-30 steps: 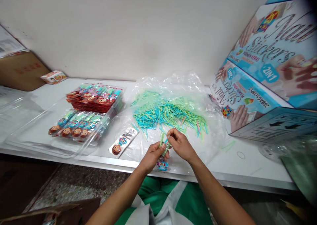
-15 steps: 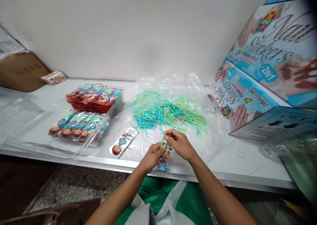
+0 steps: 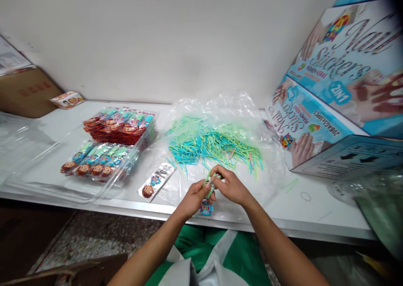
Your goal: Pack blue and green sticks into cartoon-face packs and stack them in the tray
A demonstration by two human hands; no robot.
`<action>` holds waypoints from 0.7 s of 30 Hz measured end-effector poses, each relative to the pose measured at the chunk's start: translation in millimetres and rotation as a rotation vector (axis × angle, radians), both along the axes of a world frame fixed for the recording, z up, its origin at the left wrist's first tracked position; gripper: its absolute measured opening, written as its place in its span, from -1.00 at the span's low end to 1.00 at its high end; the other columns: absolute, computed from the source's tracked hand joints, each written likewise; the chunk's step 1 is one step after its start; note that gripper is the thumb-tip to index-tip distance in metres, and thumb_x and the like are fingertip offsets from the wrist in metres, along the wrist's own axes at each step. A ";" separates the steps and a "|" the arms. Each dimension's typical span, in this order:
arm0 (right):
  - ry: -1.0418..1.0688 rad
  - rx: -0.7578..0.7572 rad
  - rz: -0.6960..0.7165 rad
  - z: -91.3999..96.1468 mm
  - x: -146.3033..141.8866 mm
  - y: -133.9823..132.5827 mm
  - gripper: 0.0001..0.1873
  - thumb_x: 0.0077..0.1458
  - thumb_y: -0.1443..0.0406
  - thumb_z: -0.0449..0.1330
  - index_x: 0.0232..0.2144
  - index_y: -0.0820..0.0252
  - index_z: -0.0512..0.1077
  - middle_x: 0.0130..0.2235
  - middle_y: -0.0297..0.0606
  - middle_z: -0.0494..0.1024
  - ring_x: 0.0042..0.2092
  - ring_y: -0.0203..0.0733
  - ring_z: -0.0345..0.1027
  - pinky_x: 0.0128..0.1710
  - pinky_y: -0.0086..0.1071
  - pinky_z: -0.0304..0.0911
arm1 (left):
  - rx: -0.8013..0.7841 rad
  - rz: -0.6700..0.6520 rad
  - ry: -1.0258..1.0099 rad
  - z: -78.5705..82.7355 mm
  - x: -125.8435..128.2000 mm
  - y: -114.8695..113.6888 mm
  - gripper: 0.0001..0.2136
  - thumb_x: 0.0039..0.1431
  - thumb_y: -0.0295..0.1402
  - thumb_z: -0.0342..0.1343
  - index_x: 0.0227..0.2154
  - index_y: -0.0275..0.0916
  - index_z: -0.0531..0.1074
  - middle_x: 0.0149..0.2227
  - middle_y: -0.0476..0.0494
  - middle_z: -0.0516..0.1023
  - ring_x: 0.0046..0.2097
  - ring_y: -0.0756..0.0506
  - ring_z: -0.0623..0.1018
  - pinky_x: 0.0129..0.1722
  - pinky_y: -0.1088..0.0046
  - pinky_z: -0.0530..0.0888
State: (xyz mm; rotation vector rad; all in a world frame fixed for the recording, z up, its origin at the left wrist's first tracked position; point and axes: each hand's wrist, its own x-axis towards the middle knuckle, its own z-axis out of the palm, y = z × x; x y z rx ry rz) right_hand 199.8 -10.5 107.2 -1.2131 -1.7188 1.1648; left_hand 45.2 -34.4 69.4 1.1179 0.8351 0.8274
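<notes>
My left hand (image 3: 197,197) is closed around a small printed candy packet (image 3: 206,209), whose blue lettered end hangs below the fingers. Light green sticks (image 3: 208,177) stand up out of the same grip. From the right, my right hand (image 3: 229,184) pinches at the top of these sticks, its fingertips close to my left thumb; exactly what it grips is partly hidden. Just beyond both hands lies a loose pile of thin green and blue sticks (image 3: 208,145) on a clear plastic bag (image 3: 242,103). A flat white packet with a cartoon figure (image 3: 156,182) rests left of my left hand.
At left, a clear plastic tray (image 3: 56,196) holds stacked cartoon packets (image 3: 113,124). Blue Nail Stickers boxes (image 3: 315,122) stand at right, near a rubber band (image 3: 305,196). A brown carton (image 3: 28,91) and a small box (image 3: 67,100) sit at back left.
My right fingers have shifted slightly and curled more at the top of the green sticks. The packet and my left hand stay almost in place.
</notes>
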 end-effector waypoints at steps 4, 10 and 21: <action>0.060 0.045 -0.070 -2.4 -0.2 3.2 -0.81 0.10 0.21 0.05 -0.34 0.19 0.40 -0.44 -0.35 0.38 -0.40 -0.31 0.26 -0.38 -0.43 0.20 | 0.015 -0.012 0.004 0.9 -0.8 1.0 -0.62 0.15 -0.07 -0.06 -0.30 -0.35 0.38 -0.50 -0.09 0.41 -0.48 0.02 0.39 -0.43 0.50 0.32; 0.020 0.198 -0.141 2.3 -3.4 5.9 -0.81 0.11 0.23 0.08 -0.40 0.18 0.46 -0.35 -0.27 0.44 -0.29 -0.25 0.30 -0.29 -0.40 0.20 | 0.042 0.008 0.016 2.6 -1.0 0.6 -0.62 0.16 -0.06 -0.07 -0.27 -0.34 0.35 -0.46 -0.10 0.41 -0.47 0.02 0.39 -0.45 0.51 0.31; -0.066 0.245 -0.020 7.9 -9.3 6.9 -0.90 0.04 0.37 0.09 -0.47 0.18 0.39 -0.41 -0.33 0.39 -0.35 -0.29 0.26 -0.31 -0.39 0.19 | 0.145 -0.030 0.110 6.9 -7.9 1.4 -0.59 0.17 -0.02 -0.13 -0.37 -0.32 0.35 -0.48 -0.11 0.40 -0.45 0.01 0.37 -0.41 0.51 0.31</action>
